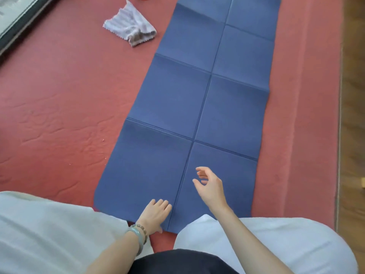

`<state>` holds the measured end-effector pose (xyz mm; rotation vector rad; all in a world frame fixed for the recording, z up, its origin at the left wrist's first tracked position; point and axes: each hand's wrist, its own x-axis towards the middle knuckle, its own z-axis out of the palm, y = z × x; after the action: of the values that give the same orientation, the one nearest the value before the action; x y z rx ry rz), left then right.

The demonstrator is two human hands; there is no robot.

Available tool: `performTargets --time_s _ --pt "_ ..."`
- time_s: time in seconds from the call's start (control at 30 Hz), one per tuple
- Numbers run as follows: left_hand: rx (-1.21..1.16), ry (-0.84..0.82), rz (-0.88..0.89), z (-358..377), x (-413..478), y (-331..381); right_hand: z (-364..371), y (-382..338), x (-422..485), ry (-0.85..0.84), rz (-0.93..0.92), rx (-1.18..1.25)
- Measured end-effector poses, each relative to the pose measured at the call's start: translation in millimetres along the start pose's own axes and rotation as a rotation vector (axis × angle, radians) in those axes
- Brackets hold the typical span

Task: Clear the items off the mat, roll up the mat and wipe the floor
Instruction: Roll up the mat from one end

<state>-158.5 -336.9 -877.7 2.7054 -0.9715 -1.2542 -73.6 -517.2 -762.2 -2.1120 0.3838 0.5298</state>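
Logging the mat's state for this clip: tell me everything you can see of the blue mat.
The blue mat lies unrolled and flat on the red floor covering, its far end cut off by the frame. It looks like thin foam or rubber, marked by one lengthwise crease and several cross creases that form a grid. Nothing lies on its visible part. The left hand rests on its near edge; the right hand hovers above it, holding nothing.

Most of the view was red floor [59, 91] — wrinkled and creased at left, smoother toward the right, with a few pale specks. Along the right edge ran wood boards [353, 76], brown and glossy. A dark frame [21, 24] crossed the top-left corner — something pale and blurred behind it. Light was soft and even.
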Motion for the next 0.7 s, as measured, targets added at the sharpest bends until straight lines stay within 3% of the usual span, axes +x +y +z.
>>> performTargets --time_s 0.2,0.3,0.47,0.7 --pt "-0.013 0.044 -0.008 19.1 9.7 8.3 0.6 16.4 12.3 0.025 0.048 0.019" --pt "0.003 0.073 0.075 15.7 8.5 -6.7 5.3 21.2 14.6 0.014 0.076 0.030" --pt "-0.163 0.241 0.065 -51.4 15.9 -24.2 12.2 24.1 16.7 -0.025 0.058 -0.017" --pt "-0.116 0.406 -0.075 -112.8 50.3 -43.3 16.0 43.9 27.1 -0.147 -0.010 -0.411"
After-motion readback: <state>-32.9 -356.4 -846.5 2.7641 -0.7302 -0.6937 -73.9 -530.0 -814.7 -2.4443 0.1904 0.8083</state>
